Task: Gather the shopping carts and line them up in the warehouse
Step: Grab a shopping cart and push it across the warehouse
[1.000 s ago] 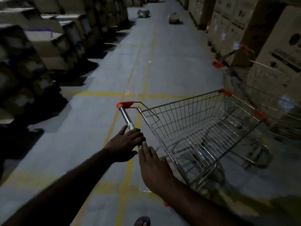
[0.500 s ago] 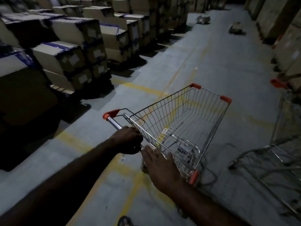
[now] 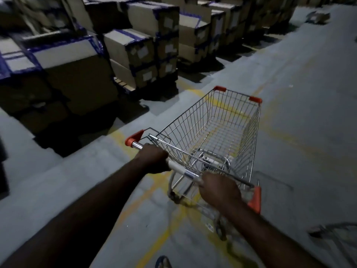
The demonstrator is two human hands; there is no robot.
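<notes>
A wire shopping cart (image 3: 218, 128) with orange corner caps stands on the grey warehouse floor in front of me, its basket empty. My left hand (image 3: 152, 158) is closed around the left part of the cart's chrome handle bar (image 3: 183, 170). My right hand (image 3: 220, 190) is closed around the right part of the same bar. The cart points up and slightly right in the head view, over yellow floor lines. The wheels are mostly hidden under the basket.
Stacks of cardboard boxes (image 3: 135, 45) with blue tape line the left side on pallets. Part of another cart's frame (image 3: 336, 231) shows at the lower right edge. A small box (image 3: 318, 16) lies far up the aisle. Open floor lies to the right.
The cart has swung left, away from the other carts on the right. My right hand, flat on the bar before, now grips it. The box stacks now fill the upper left.
</notes>
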